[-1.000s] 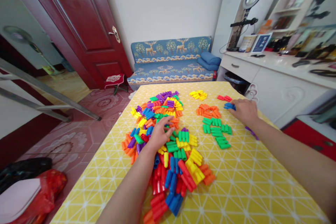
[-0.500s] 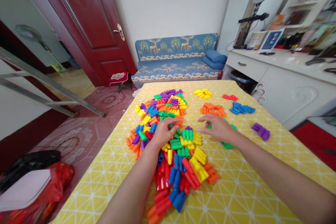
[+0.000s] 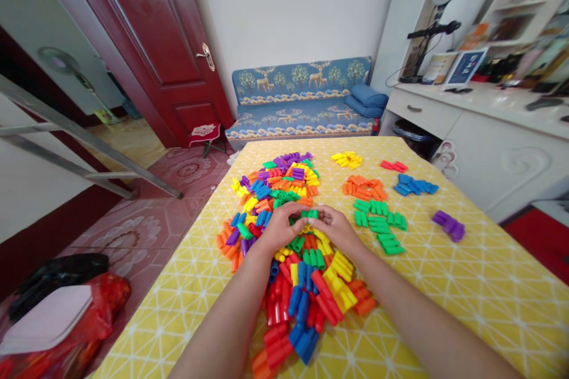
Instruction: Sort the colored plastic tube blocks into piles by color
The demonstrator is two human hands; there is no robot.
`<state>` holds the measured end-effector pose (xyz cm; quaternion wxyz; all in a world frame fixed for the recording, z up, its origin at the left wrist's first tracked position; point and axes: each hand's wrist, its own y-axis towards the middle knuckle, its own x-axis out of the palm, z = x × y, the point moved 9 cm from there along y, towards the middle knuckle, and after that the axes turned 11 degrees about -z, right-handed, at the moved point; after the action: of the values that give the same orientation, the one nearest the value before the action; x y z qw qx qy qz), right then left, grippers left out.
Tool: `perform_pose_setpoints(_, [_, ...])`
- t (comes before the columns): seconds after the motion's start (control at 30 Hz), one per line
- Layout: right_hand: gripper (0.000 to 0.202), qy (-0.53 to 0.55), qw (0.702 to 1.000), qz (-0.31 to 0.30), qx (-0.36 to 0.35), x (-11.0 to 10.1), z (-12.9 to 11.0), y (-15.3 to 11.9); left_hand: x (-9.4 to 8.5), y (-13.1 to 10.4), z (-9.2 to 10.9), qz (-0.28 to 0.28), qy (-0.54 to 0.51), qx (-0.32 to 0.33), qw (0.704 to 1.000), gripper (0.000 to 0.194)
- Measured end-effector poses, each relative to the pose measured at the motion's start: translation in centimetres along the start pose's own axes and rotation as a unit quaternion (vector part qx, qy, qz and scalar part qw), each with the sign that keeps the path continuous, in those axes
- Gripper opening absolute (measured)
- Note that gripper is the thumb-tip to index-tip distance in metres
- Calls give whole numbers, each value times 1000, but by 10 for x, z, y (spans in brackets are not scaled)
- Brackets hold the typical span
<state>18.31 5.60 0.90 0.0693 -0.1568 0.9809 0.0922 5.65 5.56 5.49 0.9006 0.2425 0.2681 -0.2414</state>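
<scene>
My left hand (image 3: pixel 283 227) and my right hand (image 3: pixel 336 228) meet over a large mixed pile of plastic tube-shaped building blocks (image 3: pixel 302 302). Between their fingertips is a green building block (image 3: pixel 309 213), pinched from both sides. Yellow blocks lie directly below it, partly covered by my fingers. To the right of my right hand, a loose group of green blocks (image 3: pixel 379 222) rests on the yellow patterned tablecloth (image 3: pixel 427 302). The pile mixes red, blue, yellow, orange, green and purple pieces.
Separate groups lie on the table's right side: yellow blocks (image 3: pixel 347 159), orange blocks (image 3: pixel 364 188), red blocks (image 3: pixel 393 166), blue blocks (image 3: pixel 415 185) and purple blocks (image 3: pixel 448 225). A blue sofa (image 3: pixel 302 109) stands beyond the table, with a white cabinet (image 3: pixel 498 154) to the right.
My right hand has moved left from the green group to the pile, uncovering that group. Both hands have come together and now grip a green block. The view has shifted slightly.
</scene>
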Motion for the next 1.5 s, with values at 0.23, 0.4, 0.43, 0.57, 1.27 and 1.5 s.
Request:
perform_pose_setpoints(0.23, [48, 84, 996, 19, 0, -2, 7, -7, -3, 1, -3, 26, -37, 5, 999, 36])
perform_pose_setpoints(0.4, [44, 59, 998, 17, -26, 1, -3, -7, -15, -2, -22, 97, -55, -15, 994, 38])
perform_pose_setpoints(0.43, [44, 51, 998, 17, -36, 2, -5, -6, -16, -2, -23, 99, -55, -15, 993, 37])
perform_pose_setpoints(0.57, [49, 40, 998, 9, -53, 3, -6, -6, -10, -1, -17, 66, -44, -11, 997, 39])
perform_pose_setpoints(1.27, [20, -282, 935, 169, 133, -183, -6, -28, -6, -2, -4, 27, 0, -7, 1000, 18])
perform_pose_setpoints(1.5, [18, -413, 874, 175, 187, -196, -2, -38, -6, -2, -3, 23, 12, -16, 1000, 19])
